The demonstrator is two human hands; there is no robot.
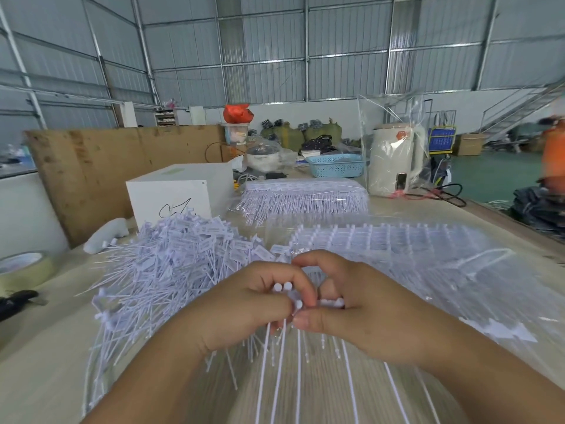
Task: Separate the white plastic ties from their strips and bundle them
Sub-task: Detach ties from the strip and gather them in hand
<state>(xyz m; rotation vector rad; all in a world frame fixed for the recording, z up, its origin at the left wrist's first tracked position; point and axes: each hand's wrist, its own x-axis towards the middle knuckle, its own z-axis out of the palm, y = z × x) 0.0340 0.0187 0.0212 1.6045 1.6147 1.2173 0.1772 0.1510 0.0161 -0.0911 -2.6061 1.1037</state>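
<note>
Both hands meet in the middle of the table, knuckles almost touching. The left hand (260,304) has its fingers curled around a few white ties (286,304), round heads poking out between the fingertips, while the right hand (351,304) pinches the same strip from the other side, thumb pressed along the row of heads. Exactly how many ties are in the grip is impossible to say, since the fingers cover most of them and the long tails below blur into streaks and run off the bottom edge. Just left of the hands sits a big loose pile of separated ties (171,258), its near edge partly hidden by the left forearm. To the right, flat strips in clear plastic (397,249) lie on the wooden table (39,362); their far corner dissolves into glare. Further back there's another stacked batch (305,194), a white box (180,188), a tape roll (21,267) cut off at the left edge, and a kettle in a bag (394,160).
</note>
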